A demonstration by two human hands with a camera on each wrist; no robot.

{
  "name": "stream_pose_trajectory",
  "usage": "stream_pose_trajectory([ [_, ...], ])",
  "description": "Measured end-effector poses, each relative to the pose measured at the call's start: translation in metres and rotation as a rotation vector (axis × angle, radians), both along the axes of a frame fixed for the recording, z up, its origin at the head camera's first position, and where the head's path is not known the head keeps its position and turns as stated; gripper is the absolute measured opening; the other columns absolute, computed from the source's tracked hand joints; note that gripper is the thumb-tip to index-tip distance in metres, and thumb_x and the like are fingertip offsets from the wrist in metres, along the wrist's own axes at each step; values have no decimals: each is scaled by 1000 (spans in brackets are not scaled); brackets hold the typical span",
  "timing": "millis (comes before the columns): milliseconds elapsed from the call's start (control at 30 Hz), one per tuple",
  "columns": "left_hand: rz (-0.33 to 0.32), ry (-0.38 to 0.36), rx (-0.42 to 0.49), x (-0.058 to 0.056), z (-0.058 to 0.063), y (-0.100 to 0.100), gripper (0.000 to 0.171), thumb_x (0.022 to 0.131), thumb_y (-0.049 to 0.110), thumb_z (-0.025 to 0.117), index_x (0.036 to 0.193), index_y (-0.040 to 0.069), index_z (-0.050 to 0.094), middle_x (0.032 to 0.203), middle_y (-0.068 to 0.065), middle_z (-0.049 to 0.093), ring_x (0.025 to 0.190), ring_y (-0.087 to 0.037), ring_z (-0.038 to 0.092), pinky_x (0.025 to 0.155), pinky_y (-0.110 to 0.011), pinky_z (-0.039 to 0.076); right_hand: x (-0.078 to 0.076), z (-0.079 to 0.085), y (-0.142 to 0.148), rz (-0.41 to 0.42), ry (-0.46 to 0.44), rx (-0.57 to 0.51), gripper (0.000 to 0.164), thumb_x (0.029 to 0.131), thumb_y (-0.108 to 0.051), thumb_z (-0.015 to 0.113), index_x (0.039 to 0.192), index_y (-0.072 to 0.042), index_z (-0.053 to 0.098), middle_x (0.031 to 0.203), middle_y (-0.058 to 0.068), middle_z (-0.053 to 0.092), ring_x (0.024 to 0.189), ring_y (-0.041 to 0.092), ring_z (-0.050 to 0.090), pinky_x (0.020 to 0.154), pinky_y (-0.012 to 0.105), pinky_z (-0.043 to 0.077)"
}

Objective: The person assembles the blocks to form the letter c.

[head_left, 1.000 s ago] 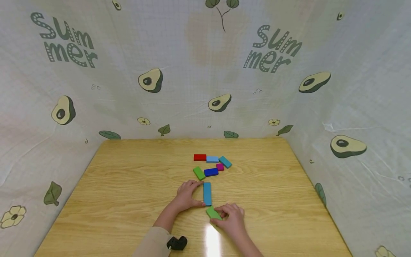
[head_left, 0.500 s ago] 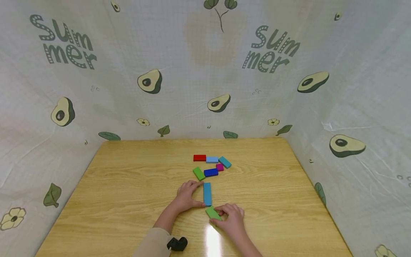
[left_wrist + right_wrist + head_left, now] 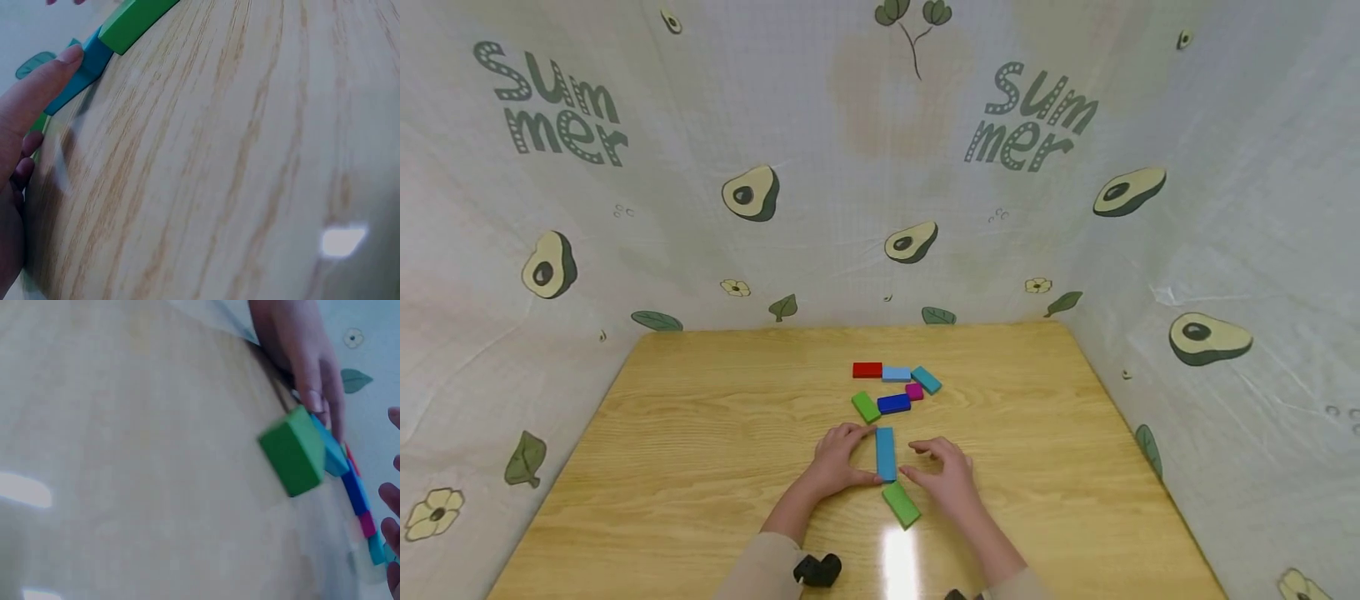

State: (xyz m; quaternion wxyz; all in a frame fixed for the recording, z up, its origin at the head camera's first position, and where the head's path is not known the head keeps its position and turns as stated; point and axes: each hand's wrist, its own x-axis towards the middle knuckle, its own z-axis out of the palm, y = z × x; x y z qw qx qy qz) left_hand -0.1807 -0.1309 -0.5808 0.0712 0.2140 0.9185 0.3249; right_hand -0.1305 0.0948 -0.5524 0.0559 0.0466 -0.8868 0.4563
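My left hand [image 3: 838, 463] pinches a long blue block [image 3: 886, 454] by its two ends, thumb at the near end and index finger at the far end. In the left wrist view that thumb [image 3: 37, 87] lies against the blue block [image 3: 84, 72]. A green block [image 3: 901, 505] lies slanted at the blue block's near end; the right wrist view shows it large [image 3: 292, 453]. My right hand [image 3: 950, 477] hovers just right of the blue block, thumb and fingers bent and spread apart, holding nothing.
Beyond the hands lie another green block [image 3: 866, 407], a dark blue block [image 3: 893, 404], a small magenta block [image 3: 914, 392], a teal block [image 3: 927, 380], a light blue block [image 3: 897, 374] and a red block [image 3: 867, 370]. Patterned cloth [image 3: 820, 250] surrounds the wooden table [image 3: 715, 400].
My right hand has let go of the near green block and moved up, beside the blue block. The green block stays on the table. My left hand keeps its place.
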Motion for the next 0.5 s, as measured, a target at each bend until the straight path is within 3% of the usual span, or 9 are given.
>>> stream_pose_trajectory([
  [267,-2,-7,12,-1,1,1,93,73,59,78,147,16,45,132,-8,49,123,-33,41,101,-57,30,-37,9,2,43,-78,-67,35,81,-25,81,112,-12,72,106,-1,64,101,25,55,89,47,45],
  [500,-5,-7,-6,-1,-1,0,92,73,61,77,148,18,45,133,-5,48,124,-30,41,102,-56,30,-63,8,-6,105,-125,-81,31,84,-22,78,113,-14,71,111,-1,63,107,26,55,91,48,46],
])
